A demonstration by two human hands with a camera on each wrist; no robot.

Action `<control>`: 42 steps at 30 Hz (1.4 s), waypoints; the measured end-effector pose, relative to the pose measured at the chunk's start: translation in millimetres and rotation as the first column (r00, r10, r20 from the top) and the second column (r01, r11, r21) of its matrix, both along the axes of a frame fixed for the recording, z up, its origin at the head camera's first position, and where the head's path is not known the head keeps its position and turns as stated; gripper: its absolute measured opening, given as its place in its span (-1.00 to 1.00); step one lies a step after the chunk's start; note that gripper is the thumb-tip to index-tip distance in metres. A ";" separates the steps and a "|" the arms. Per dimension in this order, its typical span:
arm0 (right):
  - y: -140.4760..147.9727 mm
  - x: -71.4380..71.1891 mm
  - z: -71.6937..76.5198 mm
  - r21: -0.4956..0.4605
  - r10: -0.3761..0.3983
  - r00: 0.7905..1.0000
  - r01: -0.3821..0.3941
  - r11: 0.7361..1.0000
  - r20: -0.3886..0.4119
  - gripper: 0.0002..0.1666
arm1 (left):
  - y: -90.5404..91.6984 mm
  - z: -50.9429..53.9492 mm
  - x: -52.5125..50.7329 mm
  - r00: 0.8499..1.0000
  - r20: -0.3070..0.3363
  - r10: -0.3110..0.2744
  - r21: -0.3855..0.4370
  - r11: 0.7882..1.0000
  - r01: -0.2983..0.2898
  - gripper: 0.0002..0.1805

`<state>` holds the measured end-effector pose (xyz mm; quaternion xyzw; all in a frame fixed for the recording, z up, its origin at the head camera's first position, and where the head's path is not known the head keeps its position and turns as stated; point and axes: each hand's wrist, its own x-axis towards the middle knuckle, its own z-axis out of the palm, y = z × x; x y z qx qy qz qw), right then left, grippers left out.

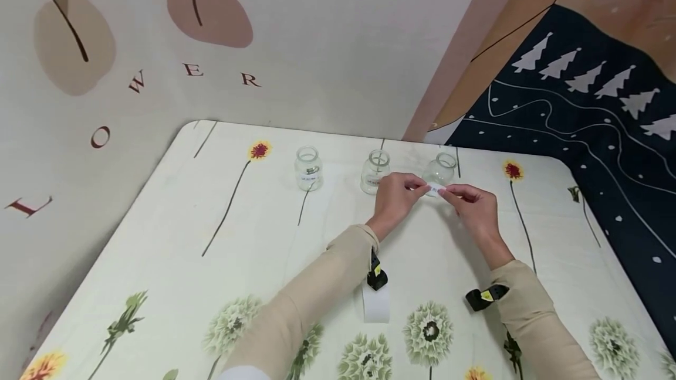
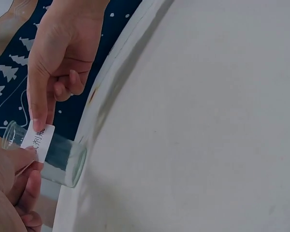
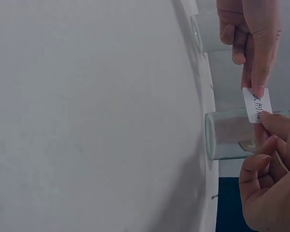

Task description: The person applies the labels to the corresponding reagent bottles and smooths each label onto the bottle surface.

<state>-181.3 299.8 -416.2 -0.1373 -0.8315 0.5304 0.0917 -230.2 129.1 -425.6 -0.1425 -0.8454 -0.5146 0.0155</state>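
Note:
A small white label (image 1: pixel 435 189) with handwritten characters stretches between both hands, in front of the rightmost glass jar (image 1: pixel 442 166). My left hand (image 1: pixel 397 195) pinches the label's left end between thumb and finger. At the other end my right hand (image 1: pixel 475 210) pinches it the same way. In the left wrist view the label (image 2: pixel 37 143) overlaps the side of the glass jar (image 2: pixel 66 159); whether it touches the glass I cannot tell. From the right wrist, the writing on the label (image 3: pixel 257 105) is partly covered by the thumbs.
Left of my hands stand two more glass jars, the middle one (image 1: pixel 378 163) and the left one (image 1: pixel 308 169), each bearing a white label. A white paper strip or roll (image 1: pixel 376 305) lies nearer, partly behind the left wrist camera. A flower-print cloth (image 1: pixel 253 263) covers the table.

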 end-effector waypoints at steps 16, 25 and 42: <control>8.5 -6.1 -6.7 0.077 0.032 0.999 -0.029 0.997 -0.039 -0.57 | 4.8 -6.4 -6.1 0.999 -0.032 0.011 -0.059 0.998 -0.013 -0.83; 11.1 -11.5 -8.9 0.045 0.063 0.998 -0.062 0.997 -0.024 -0.55 | 4.2 -7.4 -12.1 0.998 -0.062 -0.020 -0.078 0.997 0.015 -0.83; 16.4 -14.4 -7.8 0.015 0.083 0.996 -0.083 0.996 -0.015 -0.54 | 10.7 -10.9 -15.7 0.997 -0.057 -0.045 -0.071 0.997 0.041 -0.82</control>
